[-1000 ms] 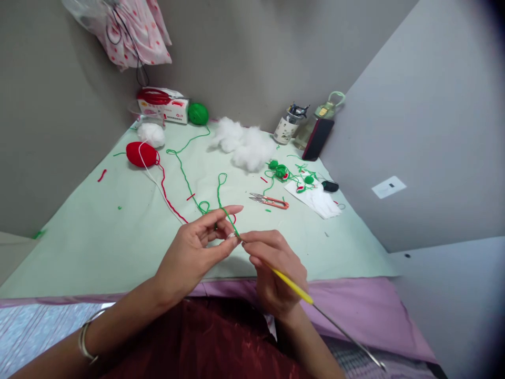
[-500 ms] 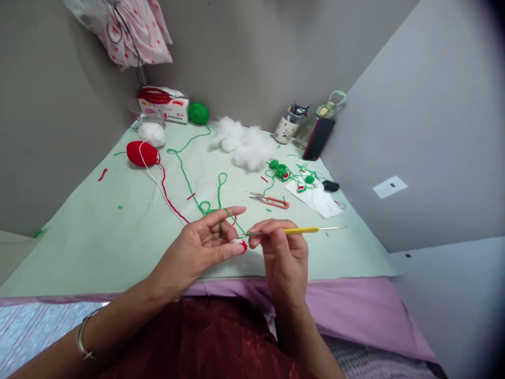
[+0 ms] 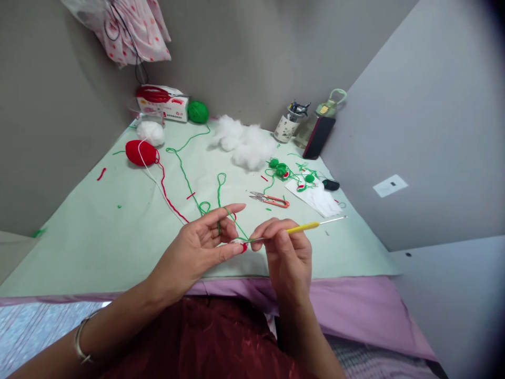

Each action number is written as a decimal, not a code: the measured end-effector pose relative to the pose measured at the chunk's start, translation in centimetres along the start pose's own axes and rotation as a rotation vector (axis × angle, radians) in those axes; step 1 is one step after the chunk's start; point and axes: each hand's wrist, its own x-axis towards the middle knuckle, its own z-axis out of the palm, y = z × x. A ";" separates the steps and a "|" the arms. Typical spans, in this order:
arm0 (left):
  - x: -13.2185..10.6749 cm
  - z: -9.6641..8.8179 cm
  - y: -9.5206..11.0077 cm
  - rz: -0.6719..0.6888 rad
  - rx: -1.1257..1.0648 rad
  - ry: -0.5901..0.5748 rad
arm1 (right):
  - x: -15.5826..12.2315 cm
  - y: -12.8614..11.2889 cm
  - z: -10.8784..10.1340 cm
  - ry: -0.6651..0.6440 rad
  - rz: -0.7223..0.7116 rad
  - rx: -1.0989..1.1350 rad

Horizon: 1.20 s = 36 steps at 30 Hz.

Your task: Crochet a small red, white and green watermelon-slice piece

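My left hand (image 3: 207, 237) pinches a small red and white crochet piece (image 3: 244, 247) between thumb and fingers. Green yarn (image 3: 238, 223) runs over its raised index finger and down to the piece. In my right hand (image 3: 287, 252) is a crochet hook with a yellow handle (image 3: 303, 228), gripped like a pen. The hook's thin metal tip lies at the edge of the piece, where the green yarn meets it. My fingers partly hide the piece. Behind my hands lie thread snips (image 3: 270, 199) with an orange handle.
Red yarn (image 3: 141, 152), white yarn (image 3: 151, 133) and a green ball (image 3: 198, 112) sit at the back left, strands trailing forward. White stuffing (image 3: 246, 143) lies at the back. Small green crocheted pieces (image 3: 281, 169), a tissue (image 3: 315, 197), a phone (image 3: 319, 138) and a pen cup (image 3: 288, 126) are at right.
My right hand has shifted slightly right, and the hook has tilted, its yellow end higher and its tip lower at the piece. My left hand stays nearly still.
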 end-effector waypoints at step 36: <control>0.1 -0.3 -0.3 0.112 0.157 0.083 | -1.3 0.0 0.1 -0.171 -0.322 -0.555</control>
